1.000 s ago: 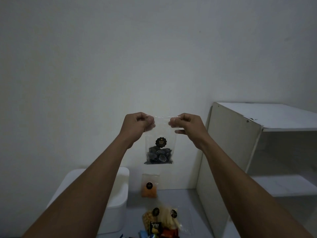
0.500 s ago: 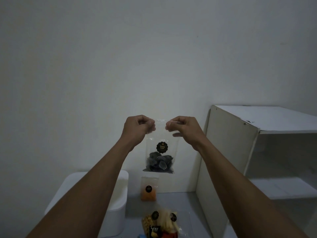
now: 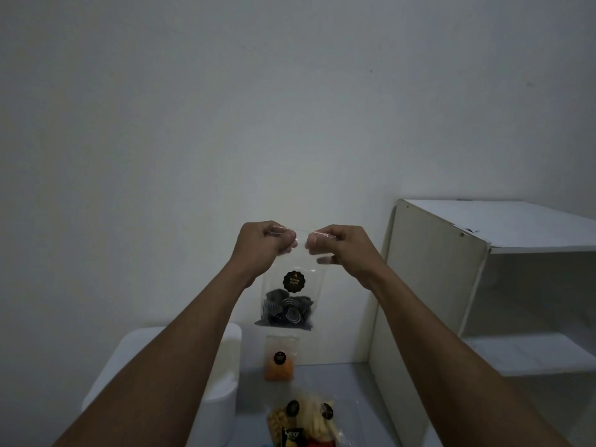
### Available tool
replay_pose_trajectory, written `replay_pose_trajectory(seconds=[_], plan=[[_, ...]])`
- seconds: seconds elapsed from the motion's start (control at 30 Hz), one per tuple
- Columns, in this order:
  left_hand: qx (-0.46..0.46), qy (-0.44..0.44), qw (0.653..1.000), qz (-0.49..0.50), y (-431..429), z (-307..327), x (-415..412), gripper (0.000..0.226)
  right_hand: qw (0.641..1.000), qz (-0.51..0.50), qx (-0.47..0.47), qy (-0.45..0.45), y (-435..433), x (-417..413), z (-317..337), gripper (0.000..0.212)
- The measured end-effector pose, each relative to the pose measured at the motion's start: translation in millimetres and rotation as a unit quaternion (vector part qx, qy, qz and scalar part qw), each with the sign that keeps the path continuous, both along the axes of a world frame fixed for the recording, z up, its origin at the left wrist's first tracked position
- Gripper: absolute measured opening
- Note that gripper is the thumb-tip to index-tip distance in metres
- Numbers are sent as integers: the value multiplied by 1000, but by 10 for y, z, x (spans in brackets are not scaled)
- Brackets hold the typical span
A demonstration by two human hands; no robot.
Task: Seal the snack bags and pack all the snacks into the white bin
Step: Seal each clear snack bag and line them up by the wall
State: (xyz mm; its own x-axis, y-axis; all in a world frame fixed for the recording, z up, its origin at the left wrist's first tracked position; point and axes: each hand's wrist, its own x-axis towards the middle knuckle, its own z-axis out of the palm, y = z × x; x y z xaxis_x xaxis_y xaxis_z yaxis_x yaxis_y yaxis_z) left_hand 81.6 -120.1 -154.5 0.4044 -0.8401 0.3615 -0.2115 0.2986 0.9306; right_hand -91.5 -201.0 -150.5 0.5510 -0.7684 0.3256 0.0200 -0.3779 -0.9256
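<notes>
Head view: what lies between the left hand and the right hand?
Only the top strip of the clear snack bag, which left hand and right hand both pinch; head view.

Only bare parts of the person show: a lean left arm (image 3: 180,359) and a lean right arm (image 3: 429,343), both uncovered along their whole visible length to the wrist, each ending in a bare hand, the left hand (image 3: 263,248) and the right hand (image 3: 346,250), all dimly lit.

Bin (image 3: 222,398) at left; shelf unit (image 3: 435,285) at right; between them, small snack bag (image 3: 279,359) against the wall, heap of snack bags (image 3: 303,421) before it; above, held snack bag (image 3: 290,295) pinched between left hand (image 3: 261,246) and right hand (image 3: 342,250).
</notes>
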Motion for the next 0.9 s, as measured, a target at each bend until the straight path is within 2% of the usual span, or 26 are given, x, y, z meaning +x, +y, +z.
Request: replay_pose_trajectory(seconds=[0.13, 0.27, 0.47, 0.53, 0.6, 0.67, 0.7, 0.8, 0.9], plan=[[20, 10, 1000, -22, -16, -40, 27, 13, 1000, -17, -7, -18, 2, -15, -19, 13], [13, 47, 998, -43, -32, -21, 34, 16, 1000, -18, -17, 0, 3, -43, 16, 15], [45, -31, 998, -33, -82, -27, 58, 19, 998, 14, -2, 63, 31, -77, 26, 21], [55, -82, 995, 32, -115, -41, 4, 20, 997, -18, -21, 66, 35, -47, 3, 21], [66, -112, 982, 138, -137, -59, -67, 37, 995, -54, -46, 67, 48, -16, -43, 20], [86, -73, 976, 189, -135, -54, -128, 49, 993, -75, -64, 71, 62, 10, -104, 16], [98, -36, 979, 173, -140, -48, -146, 49, 991, -82, -72, 75, 73, 22, -134, 15], [122, 63, 988, 74, -131, -18, -206, 33, 985, -106, -104, 86, 111, 56, -197, 14], [131, 142, 981, 31, -126, 3, -226, 18, 982, -120, -114, 91, 126, 74, -252, 13]])
